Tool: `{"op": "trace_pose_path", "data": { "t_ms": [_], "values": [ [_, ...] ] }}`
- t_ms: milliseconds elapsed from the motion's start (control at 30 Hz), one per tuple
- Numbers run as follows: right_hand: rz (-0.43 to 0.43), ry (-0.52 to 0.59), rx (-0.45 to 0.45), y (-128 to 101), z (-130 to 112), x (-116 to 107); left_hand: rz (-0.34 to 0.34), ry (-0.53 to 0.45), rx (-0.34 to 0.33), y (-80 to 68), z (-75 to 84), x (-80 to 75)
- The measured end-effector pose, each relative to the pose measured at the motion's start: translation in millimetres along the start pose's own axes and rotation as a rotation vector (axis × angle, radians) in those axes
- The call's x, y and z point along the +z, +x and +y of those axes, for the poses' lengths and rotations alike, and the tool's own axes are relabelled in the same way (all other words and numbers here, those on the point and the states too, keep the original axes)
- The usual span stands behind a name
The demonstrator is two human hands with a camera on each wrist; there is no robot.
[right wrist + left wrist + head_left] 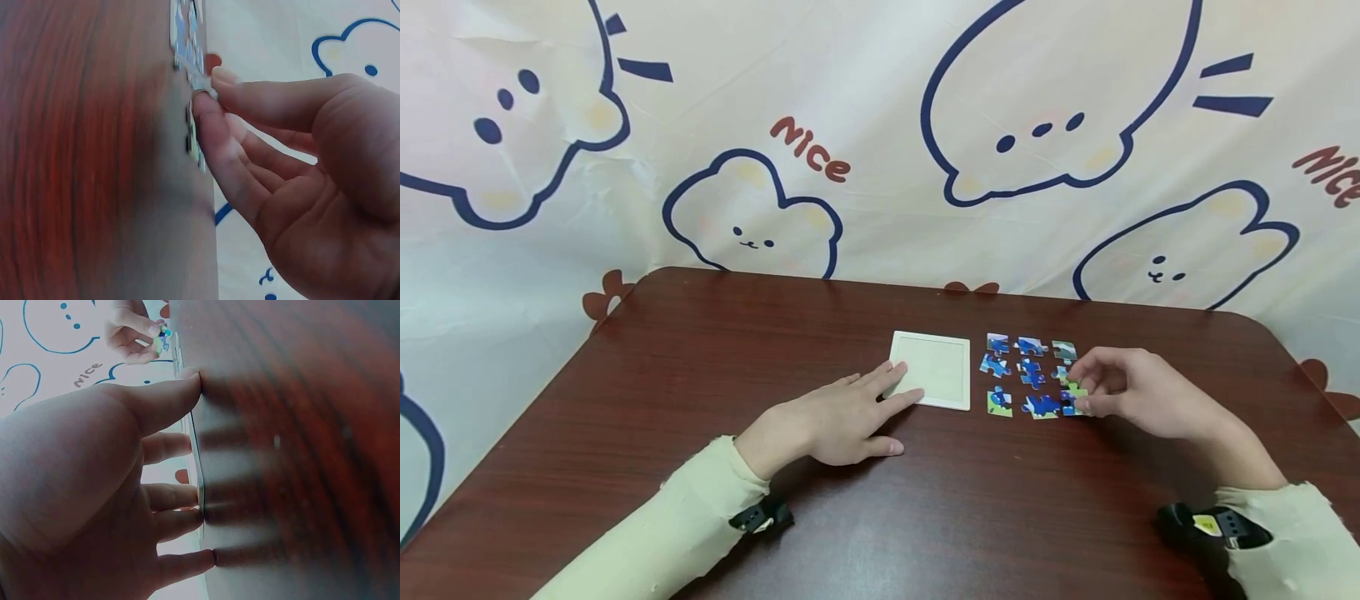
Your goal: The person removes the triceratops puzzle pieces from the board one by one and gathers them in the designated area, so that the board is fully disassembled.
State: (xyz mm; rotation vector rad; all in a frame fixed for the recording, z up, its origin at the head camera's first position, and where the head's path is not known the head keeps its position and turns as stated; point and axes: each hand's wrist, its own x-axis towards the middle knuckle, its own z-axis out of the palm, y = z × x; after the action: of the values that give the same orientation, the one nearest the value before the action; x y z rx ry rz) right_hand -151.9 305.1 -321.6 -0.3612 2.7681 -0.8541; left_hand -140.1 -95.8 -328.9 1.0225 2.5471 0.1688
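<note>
A white square puzzle tray lies empty on the dark wooden table. My left hand lies flat with straight fingers, its fingertips touching the tray's near left edge. Right of the tray, several blue and green puzzle pieces lie in a loose grid. My right hand pinches the near right puzzle piece between thumb and forefinger. In the right wrist view that puzzle piece tilts slightly off the table, beside other pieces.
A cloth backdrop printed with cartoon animals hangs behind the table's far edge. The table's rounded corners show at back left and back right. Bare wood stretches across the table's left half and along the front.
</note>
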Motion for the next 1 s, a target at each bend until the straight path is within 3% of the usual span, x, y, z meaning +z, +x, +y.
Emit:
{"op": "trace_pose_path", "data": {
  "t_ms": [200, 1000],
  "values": [
    [-0.009, -0.036, 0.021, 0.3, 8.6, 0.0, 0.001, -0.003, -0.002, -1.1, -0.3, 0.1],
    [-0.015, -0.085, 0.055, 2.6, 3.4, 1.7, 0.008, -0.003, 0.015, -1.7, -1.0, -1.0]
  ]
}}
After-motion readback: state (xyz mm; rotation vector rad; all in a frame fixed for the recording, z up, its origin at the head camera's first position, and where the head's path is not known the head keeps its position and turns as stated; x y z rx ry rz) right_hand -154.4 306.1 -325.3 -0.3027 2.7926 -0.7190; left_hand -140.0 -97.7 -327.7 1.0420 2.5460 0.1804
